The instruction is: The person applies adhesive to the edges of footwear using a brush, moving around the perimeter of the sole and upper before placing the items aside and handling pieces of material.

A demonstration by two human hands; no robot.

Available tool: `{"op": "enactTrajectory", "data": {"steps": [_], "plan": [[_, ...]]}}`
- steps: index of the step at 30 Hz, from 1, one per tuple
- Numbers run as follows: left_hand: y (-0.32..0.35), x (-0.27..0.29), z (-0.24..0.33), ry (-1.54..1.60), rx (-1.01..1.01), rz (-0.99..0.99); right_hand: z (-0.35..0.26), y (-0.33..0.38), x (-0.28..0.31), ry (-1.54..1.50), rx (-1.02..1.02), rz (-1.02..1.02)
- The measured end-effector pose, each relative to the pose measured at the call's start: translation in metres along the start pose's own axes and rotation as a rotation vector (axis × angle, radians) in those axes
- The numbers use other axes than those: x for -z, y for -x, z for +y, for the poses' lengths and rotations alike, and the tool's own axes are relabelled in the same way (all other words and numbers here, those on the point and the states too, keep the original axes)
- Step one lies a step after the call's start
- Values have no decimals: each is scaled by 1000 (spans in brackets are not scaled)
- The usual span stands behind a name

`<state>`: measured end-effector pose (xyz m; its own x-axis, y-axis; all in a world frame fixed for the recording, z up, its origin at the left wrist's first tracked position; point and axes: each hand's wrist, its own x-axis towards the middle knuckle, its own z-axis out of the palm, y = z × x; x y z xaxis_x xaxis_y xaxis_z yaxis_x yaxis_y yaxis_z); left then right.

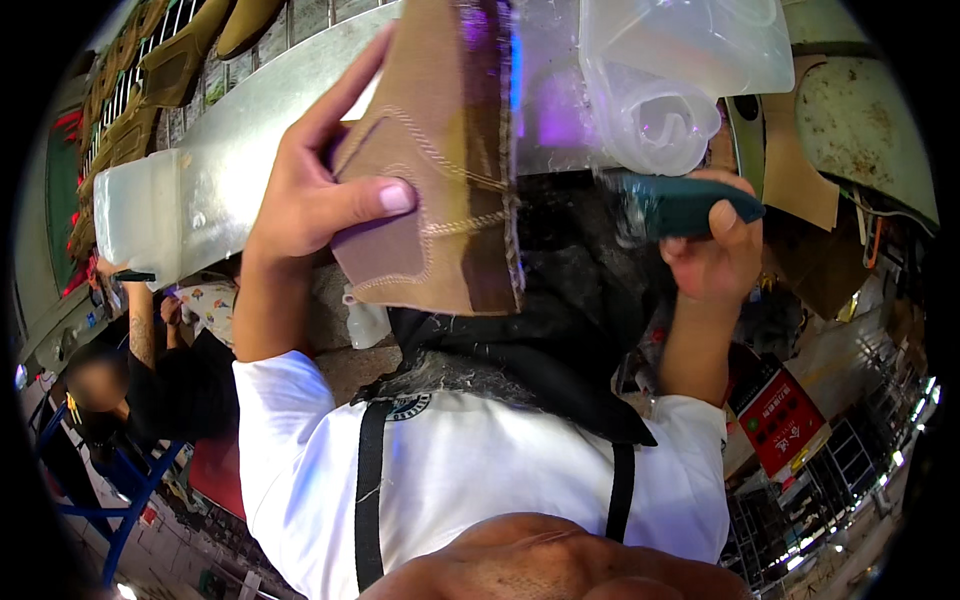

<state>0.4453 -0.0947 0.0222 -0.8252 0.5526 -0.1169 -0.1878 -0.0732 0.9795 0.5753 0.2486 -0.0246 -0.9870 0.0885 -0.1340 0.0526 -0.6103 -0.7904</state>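
My left hand [305,195] grips a tan stitched shoe upper piece [440,150], thumb pressed on its face and fingers behind its edge. The piece is held upright in front of me, its right side darker brown. My right hand [715,255] is closed around the dark teal handle of a tool [680,205] just right of the piece. The tool's working end is blurred where it meets a translucent plastic jug [690,70] above it. A black cloth [540,340] hangs over my white shirt below both hands.
A long shiny metal shelf [250,150] runs behind the piece, with a translucent white container [140,215] at its left end. Tan shoe parts [150,90] hang at upper left. Another person [150,380] sits at left. A red sign [780,420] and cluttered racks lie lower right.
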Motion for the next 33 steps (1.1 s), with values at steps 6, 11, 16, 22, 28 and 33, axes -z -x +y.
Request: {"op": "enactTrajectory", "data": {"steps": [6,11,16,22,28,33], "plan": [[3,-16,-6,128,-18,-107,30,-41,-47,233,415,-109],[2,-10,-5,86,-12,-137,-34,-12,-56,854,560,-625],[9,-11,0,47,8,-173,-53,-24,-67,878,701,-400],[15,-13,10,20,35,-169,-51,-21,-92,1137,728,-524],[15,-15,12,-116,18,-240,-92,-59,-64,975,607,-542],[17,-17,15,-240,-26,-250,-101,-71,-65,1210,753,-412]]}}
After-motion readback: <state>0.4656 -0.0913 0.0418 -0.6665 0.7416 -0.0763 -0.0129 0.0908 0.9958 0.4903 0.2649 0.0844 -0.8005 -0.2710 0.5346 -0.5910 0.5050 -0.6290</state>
